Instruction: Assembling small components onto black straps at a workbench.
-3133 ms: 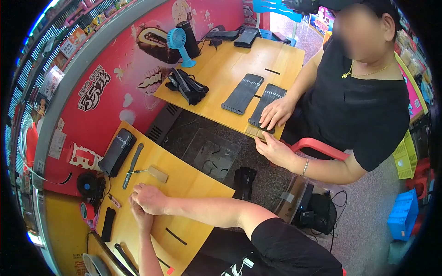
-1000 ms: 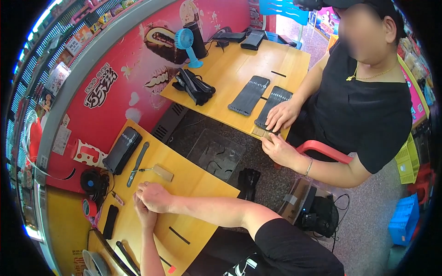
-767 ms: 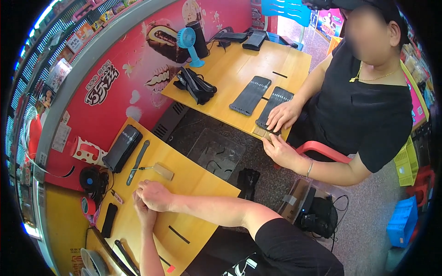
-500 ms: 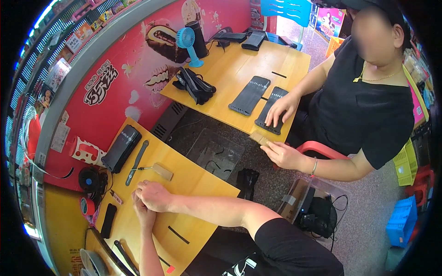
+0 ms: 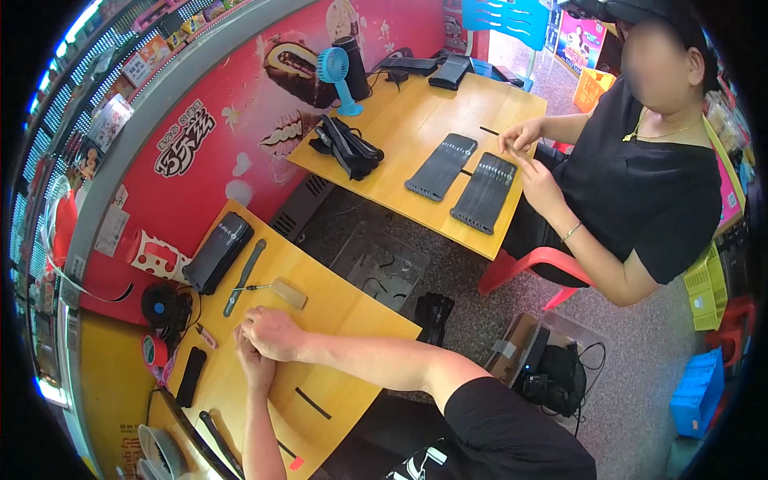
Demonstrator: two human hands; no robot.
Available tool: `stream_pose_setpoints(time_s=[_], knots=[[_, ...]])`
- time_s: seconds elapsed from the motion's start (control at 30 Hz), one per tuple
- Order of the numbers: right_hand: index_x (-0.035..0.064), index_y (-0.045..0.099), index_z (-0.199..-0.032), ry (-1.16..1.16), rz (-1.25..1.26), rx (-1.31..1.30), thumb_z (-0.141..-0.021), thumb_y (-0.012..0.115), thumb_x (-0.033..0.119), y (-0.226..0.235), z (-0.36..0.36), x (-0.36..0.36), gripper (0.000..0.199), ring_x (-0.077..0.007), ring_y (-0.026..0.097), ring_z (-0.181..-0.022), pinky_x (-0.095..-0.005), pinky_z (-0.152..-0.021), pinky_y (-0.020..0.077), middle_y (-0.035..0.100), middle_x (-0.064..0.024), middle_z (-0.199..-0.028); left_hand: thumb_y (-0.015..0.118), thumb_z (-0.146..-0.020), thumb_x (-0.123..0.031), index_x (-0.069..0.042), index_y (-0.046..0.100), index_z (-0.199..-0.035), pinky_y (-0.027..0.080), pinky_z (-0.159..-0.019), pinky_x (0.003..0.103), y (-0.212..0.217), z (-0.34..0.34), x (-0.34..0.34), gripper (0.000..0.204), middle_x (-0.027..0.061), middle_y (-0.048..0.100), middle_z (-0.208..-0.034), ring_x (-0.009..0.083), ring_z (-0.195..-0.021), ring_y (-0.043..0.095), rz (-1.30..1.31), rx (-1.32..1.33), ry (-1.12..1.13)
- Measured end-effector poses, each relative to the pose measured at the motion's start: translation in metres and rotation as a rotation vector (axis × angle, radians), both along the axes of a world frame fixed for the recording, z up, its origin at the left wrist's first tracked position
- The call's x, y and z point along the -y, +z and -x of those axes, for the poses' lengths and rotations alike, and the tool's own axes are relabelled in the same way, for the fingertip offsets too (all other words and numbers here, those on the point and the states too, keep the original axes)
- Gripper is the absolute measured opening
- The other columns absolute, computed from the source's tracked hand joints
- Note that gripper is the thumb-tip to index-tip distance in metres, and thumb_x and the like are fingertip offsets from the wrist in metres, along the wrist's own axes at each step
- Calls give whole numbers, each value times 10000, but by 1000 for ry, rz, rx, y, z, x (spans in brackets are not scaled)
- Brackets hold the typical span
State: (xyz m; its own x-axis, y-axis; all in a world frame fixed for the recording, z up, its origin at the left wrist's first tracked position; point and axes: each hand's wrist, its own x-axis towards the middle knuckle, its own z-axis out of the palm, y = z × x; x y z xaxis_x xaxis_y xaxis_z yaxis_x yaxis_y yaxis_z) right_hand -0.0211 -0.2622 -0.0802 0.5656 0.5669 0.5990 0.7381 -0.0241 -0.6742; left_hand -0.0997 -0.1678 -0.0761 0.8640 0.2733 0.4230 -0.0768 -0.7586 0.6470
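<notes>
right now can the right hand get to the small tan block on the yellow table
Probably yes. The right hand rests on the yellow wooden table just below the small tan block, and only bare tabletop lies between them. The left hand sits beneath it, out of the way.

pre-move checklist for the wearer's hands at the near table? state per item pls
1. Both hands in view: ok. Left hand and right hand rest together on the yellow table.
2. What the hands hold: cannot tell, anything between them is hidden.
3. Small tan block within reach: ok, it lies just beyond the right hand, not touched.
4. Grey flat tool free: ok, it lies beside the black case.
5. Co-worker's hands apart: ok, they work at the far table.
</notes>
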Motion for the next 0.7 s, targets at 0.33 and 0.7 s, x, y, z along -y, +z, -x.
stream_pose_setpoints(time_s=[0.33,0.7], knots=[[30,625,-824,-151,-198,-87,-817,613,81,8,-12,-1,53,-350,609,-802,-438,-673,496,615,-142,-842,647,-753,-28,-10,668,-949,439,-895,392,0,1,-8,198,120,638,-1090,324,-1039,532,-90,-11,-51],[76,668,-825,-567,-85,54,-776,658,98,39,-129,56,55,-337,626,-831,-429,-712,504,635,-140,-847,688,-733,-24,2,683,-897,472,-901,409,4,10,-7,166,167,640,-1136,352,-1063,547,-59,48,-12]])
